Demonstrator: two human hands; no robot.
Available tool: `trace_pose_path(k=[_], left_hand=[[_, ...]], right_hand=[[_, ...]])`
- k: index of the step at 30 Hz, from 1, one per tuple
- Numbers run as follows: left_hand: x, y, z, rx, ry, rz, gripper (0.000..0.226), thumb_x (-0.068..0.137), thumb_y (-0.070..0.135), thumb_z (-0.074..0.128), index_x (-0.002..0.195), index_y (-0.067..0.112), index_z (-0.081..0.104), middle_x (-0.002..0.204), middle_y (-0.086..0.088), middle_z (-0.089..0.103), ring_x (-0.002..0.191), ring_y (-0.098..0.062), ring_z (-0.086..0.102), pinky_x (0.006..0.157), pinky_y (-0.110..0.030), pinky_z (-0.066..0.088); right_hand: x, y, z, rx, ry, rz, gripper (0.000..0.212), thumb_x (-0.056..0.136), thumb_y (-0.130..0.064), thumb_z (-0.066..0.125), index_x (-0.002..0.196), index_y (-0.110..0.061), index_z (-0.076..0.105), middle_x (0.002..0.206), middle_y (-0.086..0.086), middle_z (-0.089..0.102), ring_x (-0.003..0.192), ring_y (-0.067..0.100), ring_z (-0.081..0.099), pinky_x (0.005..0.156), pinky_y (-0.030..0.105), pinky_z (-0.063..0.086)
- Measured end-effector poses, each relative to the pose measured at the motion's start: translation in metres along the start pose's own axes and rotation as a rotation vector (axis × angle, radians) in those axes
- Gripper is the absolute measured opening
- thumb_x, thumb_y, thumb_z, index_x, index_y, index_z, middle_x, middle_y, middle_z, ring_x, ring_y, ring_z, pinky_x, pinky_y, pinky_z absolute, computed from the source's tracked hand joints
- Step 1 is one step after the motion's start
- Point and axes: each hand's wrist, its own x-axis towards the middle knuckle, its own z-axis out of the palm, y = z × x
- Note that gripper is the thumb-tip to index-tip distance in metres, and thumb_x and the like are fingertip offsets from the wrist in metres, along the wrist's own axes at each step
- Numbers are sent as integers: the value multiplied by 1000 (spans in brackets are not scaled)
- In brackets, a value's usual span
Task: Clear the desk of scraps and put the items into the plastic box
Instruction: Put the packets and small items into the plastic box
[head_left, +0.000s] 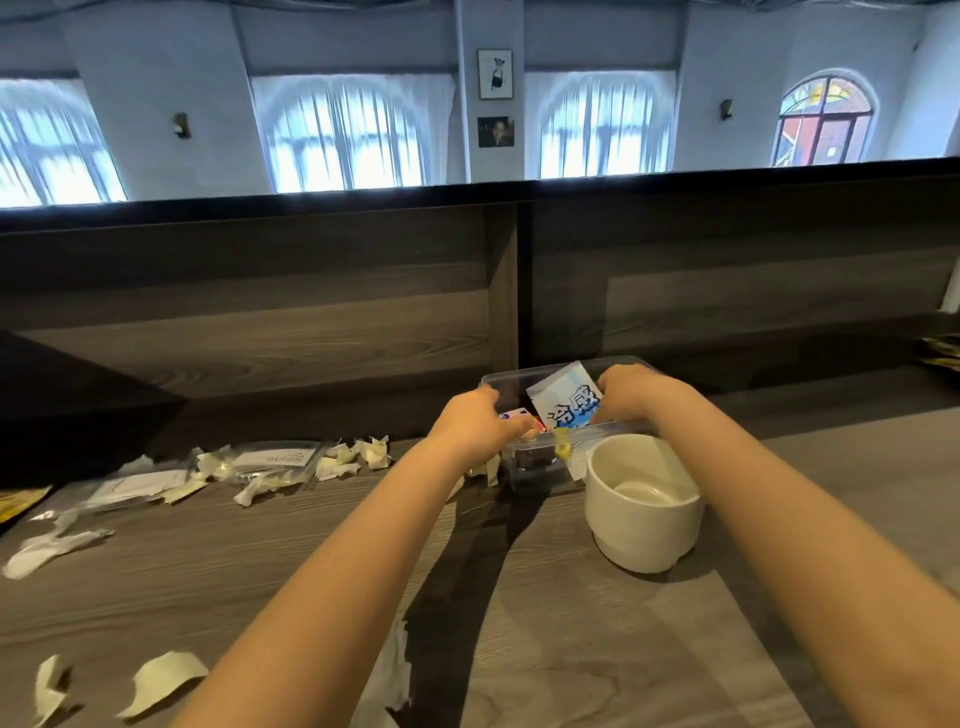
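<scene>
Grey wood-grain partition (311, 312) spanning 9 to 3 o'clock; behind it white wall (171, 150), curtained arched windows (343, 140), stained-glass window (826, 124) at 2 o'clock, backlit.

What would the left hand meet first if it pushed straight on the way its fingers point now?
Probably the blue-and-white packet standing tilted in the clear plastic box. The left hand points right, across the box; depth is unclear, so smaller packets below may come first.
</scene>
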Motion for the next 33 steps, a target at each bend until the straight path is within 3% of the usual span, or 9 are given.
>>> trace_pose_path(k=[3,6,10,12,20,25,33], left_hand=[[0,0,0,-1,-4,0,68,89,38,58,146,14,29,149,-8,37,133,-24,41,101,-35,41],[-1,1,0,-2,-4,6,68,90,37,58,146,14,29,150,-8,36,134,-25,40,102,-35,41],[-3,2,-2,20,-10,14,66,90,37,56,146,14,29,150,-8,36,134,-25,39,103,-34,40],[-4,2,-5,45,-16,31,64,91,37,55,145,15,30,149,-7,37,134,-24,40,102,-34,40],[-22,-9,-51,157,63,56,53,94,30,51,143,15,35,145,-6,42,130,-22,43,101,-33,40],[-48,-41,-91,277,55,-33,48,94,30,52,137,13,42,138,-8,48,123,-23,49,97,-33,42],[-93,-128,-156,320,100,-194,39,91,30,55,127,13,52,125,-7,57,111,-22,55,89,-32,46]], right_hand=[[-3,-3,-4,-161,133,-40,65,78,-35,73,133,-22,43,125,7,57,113,26,54,86,40,49],[-3,-6,-2,-217,191,-176,59,83,-25,69,137,-28,43,133,7,49,121,27,48,92,39,48],[-7,-7,-3,-303,-26,-174,48,94,-30,55,140,-26,44,145,7,43,131,28,41,104,38,38],[-10,-10,-9,-316,-42,-154,48,95,-35,52,141,-25,44,147,8,37,134,31,35,106,41,35],[-45,-57,-21,-84,137,-273,36,94,-26,53,130,-17,54,126,8,55,113,25,53,94,38,47],[-71,-109,-15,-43,173,-362,42,94,-28,53,134,-20,49,135,6,50,120,26,49,97,42,47],[-98,-204,21,-38,95,-464,45,95,-28,52,138,-21,44,140,6,46,124,26,48,99,41,45]])
